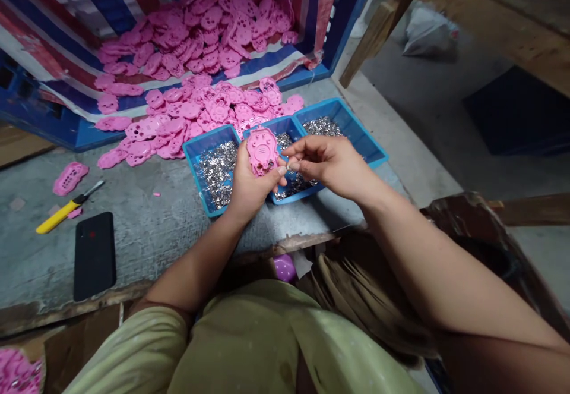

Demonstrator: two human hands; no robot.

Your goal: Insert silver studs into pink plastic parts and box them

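My left hand (250, 187) grips a pink plastic shell (262, 149), its inner side with small posts and slots turned up toward me. At the shell's lower right corner, my right hand (327, 162) pinches a small shiny metal piece (289, 166) between thumb and forefinger, too small to make out fully. Both hands are above a row of blue bins. The left bin (190, 165), the middle bin (274, 125) and the right bin (376, 151) contain many small silvery metal pieces (218, 171).
Pink shells (209, 31) are heaped in a striped-cloth-lined crate and spill onto the grey table (146, 216). A yellow-handled screwdriver (62, 216), a black phone (94, 257) and a single pink shell (70, 178) lie at left. A wooden table (445, 2) stands at right.
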